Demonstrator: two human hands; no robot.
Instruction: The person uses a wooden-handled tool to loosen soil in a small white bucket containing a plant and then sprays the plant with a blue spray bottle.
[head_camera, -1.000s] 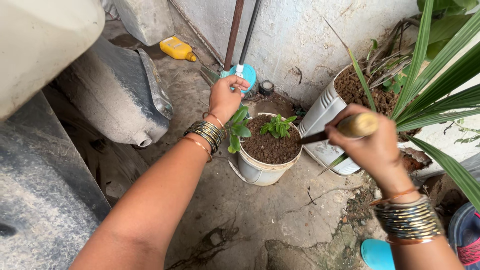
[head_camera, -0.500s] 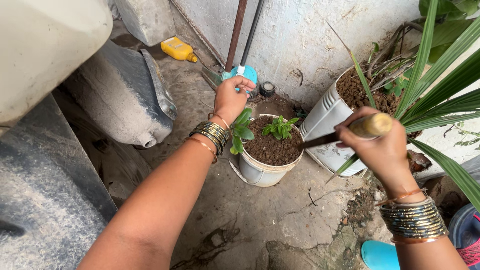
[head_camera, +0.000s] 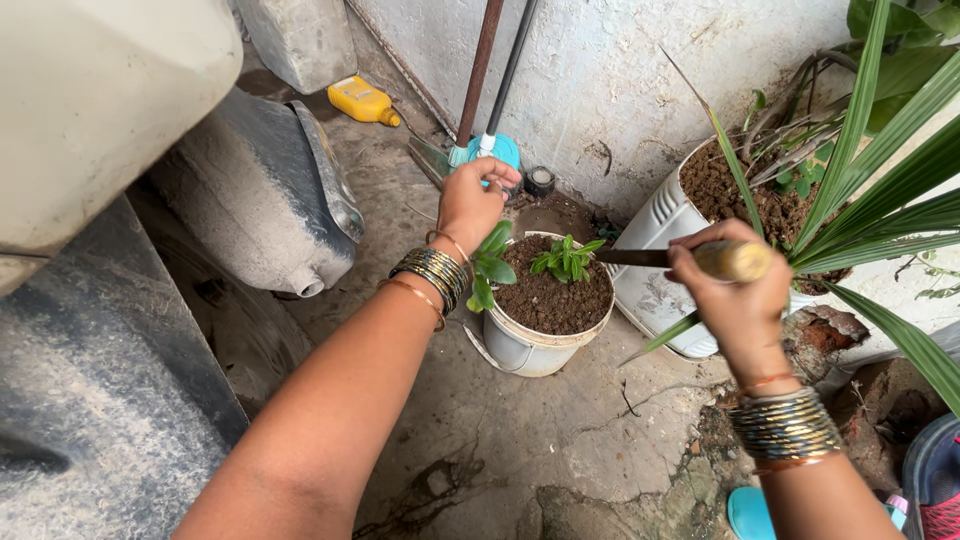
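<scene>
Against a stained wall, on cracked concrete, my left hand (head_camera: 470, 205) pinches a leaf over the pot (head_camera: 545, 335) while my right (head_camera: 735, 290) grips the tool (head_camera: 690, 259), best eased into soil clear of the seedling (head_camera: 565, 258).

Yellow bottle (head_camera: 364, 101) by the wall

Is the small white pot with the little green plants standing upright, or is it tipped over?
Upright. The small white pot stands on the ground with its rim facing up, and the brown soil stays level inside it.
</scene>
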